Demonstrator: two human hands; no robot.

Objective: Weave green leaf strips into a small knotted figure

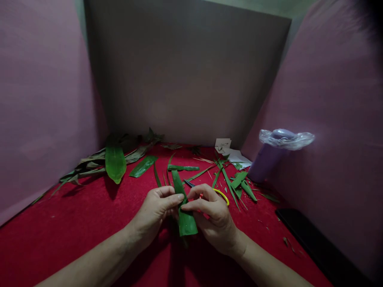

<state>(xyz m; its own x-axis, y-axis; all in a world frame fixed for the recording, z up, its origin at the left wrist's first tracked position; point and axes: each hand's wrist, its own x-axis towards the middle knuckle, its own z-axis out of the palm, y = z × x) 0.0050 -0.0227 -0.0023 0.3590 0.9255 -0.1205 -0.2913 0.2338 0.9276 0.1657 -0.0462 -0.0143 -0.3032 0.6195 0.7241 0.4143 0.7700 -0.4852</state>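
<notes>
Between my two hands, above the red cloth, is a cut strip of green leaf (187, 224), broad at its near end and narrower at the far end. My left hand (158, 205) pinches its left edge, thumb on top and fingers underneath. From the right, my right hand (214, 215) closes thumb and forefinger on the middle of the strip. Behind the right hand lies a pair of scissors (223, 195) with a yellow handle, partly hidden. Another cut leaf piece (183, 168) lies flat just beyond the strip.
The red cloth (74, 239) covers the table. Large leaves (115, 163) are heaped at the back left, beside a loose leaf piece (143, 166). Leaf scraps (239, 180) and white paper (237, 157) lie right. A purple tumbler (265, 161) and a black phone-like slab (308, 231) stand near the right wall.
</notes>
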